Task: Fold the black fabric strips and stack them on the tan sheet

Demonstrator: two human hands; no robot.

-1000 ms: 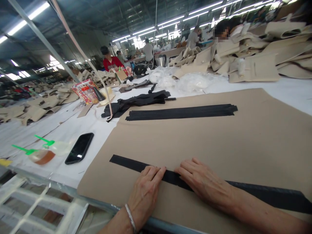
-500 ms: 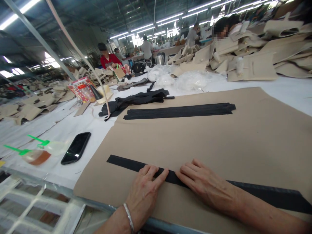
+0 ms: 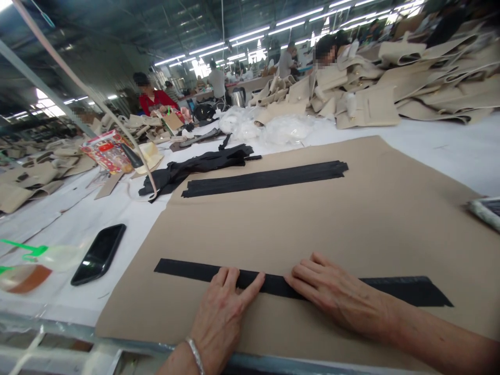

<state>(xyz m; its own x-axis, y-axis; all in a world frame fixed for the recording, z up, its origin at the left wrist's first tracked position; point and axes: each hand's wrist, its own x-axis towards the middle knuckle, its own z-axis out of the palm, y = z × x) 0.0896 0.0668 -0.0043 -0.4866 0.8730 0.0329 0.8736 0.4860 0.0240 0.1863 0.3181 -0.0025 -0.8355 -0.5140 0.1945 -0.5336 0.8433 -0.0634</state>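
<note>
Basically, black strip (image 3: pixel 185 270) lies along the near edge of the tan sheet (image 3: pixel 253 229) on the bench (image 3: pixel 135 213), one end toward the sheet's near left corner. Left hand (image 3: pixel 224 307): fingers spread, tips pressing the strip, no grip closed. Right hand (image 3: pixel 330 291): fingertips bent down on it just beside; can't tell if they pinch. Likely risk: uneven pressure between hands creases or skews the strip; right forearm passes over it, so a drag could pull the wider right end off line. Bottle (image 3: pixel 29 280) by the bench's near edge might leak if bumped. Printed box (image 3: pixel 107 151): lettering illegible. Phone (image 3: pixel 99 254): no readable brand.
</note>
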